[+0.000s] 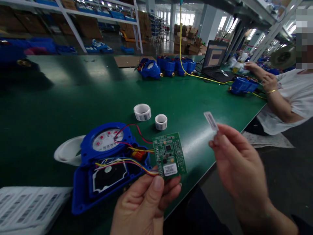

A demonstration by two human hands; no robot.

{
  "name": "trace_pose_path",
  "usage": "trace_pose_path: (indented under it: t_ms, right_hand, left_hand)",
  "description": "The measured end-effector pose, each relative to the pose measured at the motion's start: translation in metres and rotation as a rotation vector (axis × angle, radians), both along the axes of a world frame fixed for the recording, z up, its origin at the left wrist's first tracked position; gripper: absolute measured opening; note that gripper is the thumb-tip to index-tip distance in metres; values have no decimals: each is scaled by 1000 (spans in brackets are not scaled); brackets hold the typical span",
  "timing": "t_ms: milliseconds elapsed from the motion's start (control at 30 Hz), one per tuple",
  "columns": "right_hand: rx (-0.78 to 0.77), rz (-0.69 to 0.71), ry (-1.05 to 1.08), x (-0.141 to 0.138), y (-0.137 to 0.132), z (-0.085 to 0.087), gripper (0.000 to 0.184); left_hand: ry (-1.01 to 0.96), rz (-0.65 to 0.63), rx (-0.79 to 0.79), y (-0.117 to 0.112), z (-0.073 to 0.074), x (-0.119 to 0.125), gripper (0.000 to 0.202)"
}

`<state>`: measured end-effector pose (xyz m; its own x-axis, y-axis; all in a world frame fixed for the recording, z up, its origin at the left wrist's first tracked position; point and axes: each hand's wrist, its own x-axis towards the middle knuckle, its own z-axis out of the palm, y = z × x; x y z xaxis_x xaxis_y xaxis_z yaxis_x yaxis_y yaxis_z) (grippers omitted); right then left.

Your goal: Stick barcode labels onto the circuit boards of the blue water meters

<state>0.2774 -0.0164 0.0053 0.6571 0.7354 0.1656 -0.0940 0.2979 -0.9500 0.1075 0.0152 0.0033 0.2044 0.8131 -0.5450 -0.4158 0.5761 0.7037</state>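
My left hand (146, 199) pinches the lower edge of a green circuit board (171, 150), which has a white label (170, 169) near its bottom. Coloured wires (139, 163) run from the board into an opened blue water meter (102, 173) on the table, whose round dial (105, 139) shows at the back. To the right, apart from the board, my right hand (237, 160) is closed on a small barcode sticker (210, 121) held by its lower end. Beyond the board stand two rolls of barcode labels, a larger label roll (142, 117) and a smaller label roll (161, 125).
Barcode label sheets (31, 205) lie at the front left. A white oval piece (67, 153) sits behind the meter. Several blue meters (168, 66) and a laptop (215, 60) stand at the far edge. A yellow cable (181, 39) hangs down. At right, a co-worker (283, 94) handles another blue meter (244, 85).
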Motion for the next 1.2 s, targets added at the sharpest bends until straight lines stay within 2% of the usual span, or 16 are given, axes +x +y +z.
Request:
trace_pose_path:
  t_ms: [33,100,167,233,333,500,700,1200]
  right_hand:
    - [-25,56,-10,4,-11,5,15]
    - [-161,318,55,6,-26,15,6]
    - [-359,572,214,2,-30,20,12]
    - [-501,684,377,-4,-25,20,18]
    - [-554,718,498,-11,-10,17,20]
    - [-625,718,529,-13,4,22,19]
    - [-645,728,508,-12,6,31,22]
    - [-615,755,512,-9,6,27,13]
  left_hand:
    - [-9,10,6,1,1,2,31]
    - [-20,24,15,1,2,5,29]
    - [-19,25,15,2,2,7,30]
    - [-14,31,11,2,2,8,33]
    - [1,48,45,3,-1,7,32]
    - [-22,58,124,1,-4,7,26]
    - [-88,61,215,-1,-5,7,10]
    - [-110,45,221,0,-3,8,9]
